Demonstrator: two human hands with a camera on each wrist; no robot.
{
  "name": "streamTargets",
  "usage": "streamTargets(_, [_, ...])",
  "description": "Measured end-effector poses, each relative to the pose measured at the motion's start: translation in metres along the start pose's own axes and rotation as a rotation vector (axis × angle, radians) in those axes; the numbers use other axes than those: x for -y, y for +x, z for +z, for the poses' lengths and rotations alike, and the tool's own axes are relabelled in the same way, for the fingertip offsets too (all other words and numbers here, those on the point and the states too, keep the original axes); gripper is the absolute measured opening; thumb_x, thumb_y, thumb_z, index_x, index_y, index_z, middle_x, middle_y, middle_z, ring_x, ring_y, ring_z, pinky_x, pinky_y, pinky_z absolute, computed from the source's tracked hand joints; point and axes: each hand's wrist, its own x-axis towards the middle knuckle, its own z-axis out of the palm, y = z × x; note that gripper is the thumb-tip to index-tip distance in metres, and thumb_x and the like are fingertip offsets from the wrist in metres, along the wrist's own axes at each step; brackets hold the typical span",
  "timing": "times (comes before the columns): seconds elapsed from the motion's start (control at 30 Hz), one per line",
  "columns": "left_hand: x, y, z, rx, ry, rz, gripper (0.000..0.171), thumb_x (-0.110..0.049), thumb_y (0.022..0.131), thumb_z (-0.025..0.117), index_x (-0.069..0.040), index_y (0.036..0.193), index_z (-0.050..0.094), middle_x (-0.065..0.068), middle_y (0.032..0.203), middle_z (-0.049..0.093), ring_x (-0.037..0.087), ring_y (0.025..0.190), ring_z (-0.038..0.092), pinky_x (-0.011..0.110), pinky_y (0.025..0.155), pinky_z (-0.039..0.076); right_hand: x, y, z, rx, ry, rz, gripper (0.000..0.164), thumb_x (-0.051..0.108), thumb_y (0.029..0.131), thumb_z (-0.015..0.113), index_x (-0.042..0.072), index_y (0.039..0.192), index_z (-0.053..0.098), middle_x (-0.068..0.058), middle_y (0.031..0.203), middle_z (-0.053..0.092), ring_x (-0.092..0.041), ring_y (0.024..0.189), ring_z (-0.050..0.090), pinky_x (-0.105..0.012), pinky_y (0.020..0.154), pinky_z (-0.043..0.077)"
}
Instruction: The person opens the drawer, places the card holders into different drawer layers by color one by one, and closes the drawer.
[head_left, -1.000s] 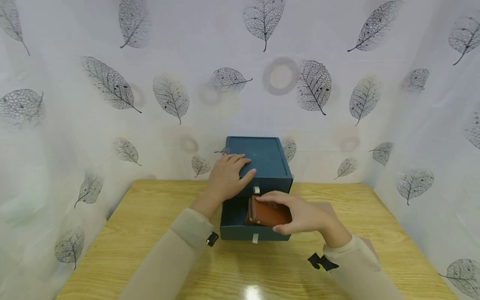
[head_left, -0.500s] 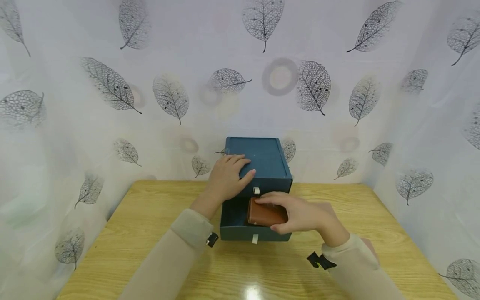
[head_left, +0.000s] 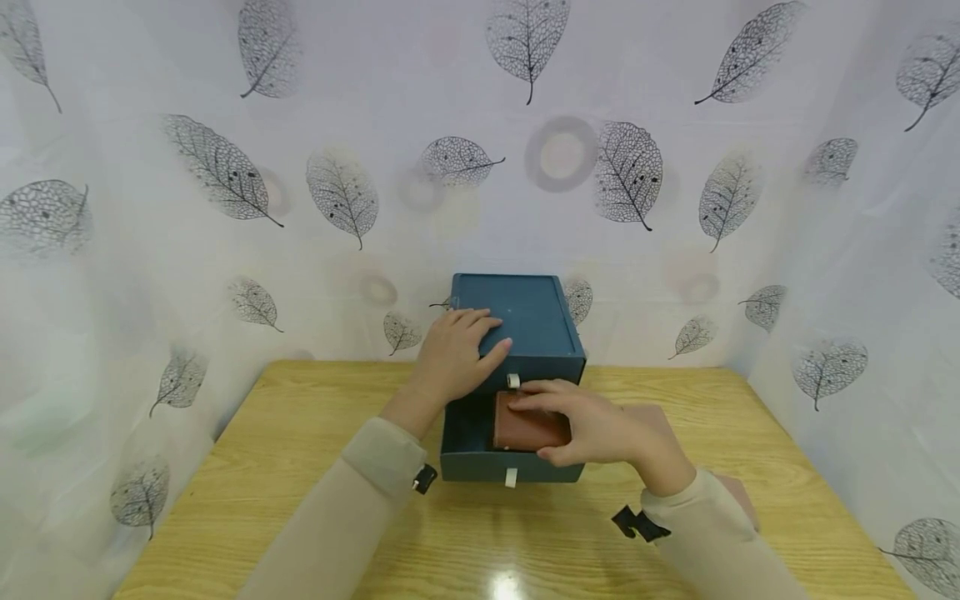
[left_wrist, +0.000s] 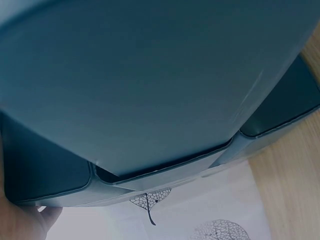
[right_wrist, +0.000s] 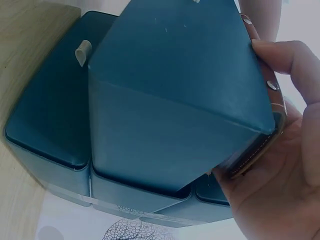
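A blue chest of drawers (head_left: 513, 312) stands at the back of the table, its lower drawer (head_left: 472, 468) pulled out. My left hand (head_left: 453, 354) rests on the left side of the chest's top, fingers spread over it; only part of that hand (left_wrist: 22, 220) shows in the left wrist view. With my right hand (head_left: 600, 425) I grip a brown leather wallet (head_left: 528, 429) by its right end, inside the drawer's right half. In the right wrist view, snaps show on the wallet's edge (right_wrist: 272, 92), beside the drawer's wall (right_wrist: 175, 95). The drawer's floor under the wallet is hidden.
A pinkish flat thing (head_left: 738, 500) lies on the wooden table (head_left: 300, 467), partly hidden by my right forearm. The upper drawer is closed and has a pale pull tab (head_left: 513, 381). A leaf-patterned curtain (head_left: 420, 75) hangs behind and at both sides.
The wallet has tipped flatter and lower in the drawer, its edge turning out of sight. My right hand has shifted slightly left with it. The left hand keeps its place.
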Motion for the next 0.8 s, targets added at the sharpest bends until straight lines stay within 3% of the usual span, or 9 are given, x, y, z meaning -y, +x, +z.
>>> streamTargets(0.23, [-0.0004, 0.0001, 0.0007, -0.006, -0.001, -0.002, 0.056, -0.055, 0.102, 0.044, -0.018, 0.143, 0.056, 0.005, 0.152, 0.048, 0.028, 0.140, 0.041, 0.047, 0.119, 0.028, -0.0032, -0.0004, 0.0002, -0.100, 0.001, -0.134, 0.045, 0.013, 0.090, 0.074, 0.009, 0.134, 0.064, -0.006, 0.143, 0.054, -0.028, 0.133, 0.046, -0.052, 0.104, 0.045])
streamTargets(0.43, [-0.0004, -0.0006, 0.0001, -0.003, -0.002, -0.005, 0.056, -0.054, 0.103, 0.044, -0.019, 0.144, 0.056, 0.005, 0.152, 0.048, 0.027, 0.140, 0.041, 0.047, 0.119, 0.027, 0.0009, -0.0023, -0.0018, -0.115, -0.008, -0.113, 0.042, 0.014, 0.092, 0.073, 0.008, 0.133, 0.064, -0.006, 0.139, 0.057, -0.026, 0.129, 0.051, -0.049, 0.102, 0.048])
streamTargets(0.8, [-0.0002, 0.0008, 0.0007, -0.002, -0.004, -0.003, 0.057, -0.055, 0.102, 0.044, -0.018, 0.143, 0.056, 0.005, 0.152, 0.048, 0.028, 0.141, 0.040, 0.048, 0.120, 0.025, 0.0020, -0.0052, 0.0002, -0.176, 0.003, -0.091, 0.039, 0.012, 0.092, 0.073, 0.016, 0.131, 0.066, -0.003, 0.138, 0.058, -0.024, 0.127, 0.053, -0.047, 0.100, 0.050])
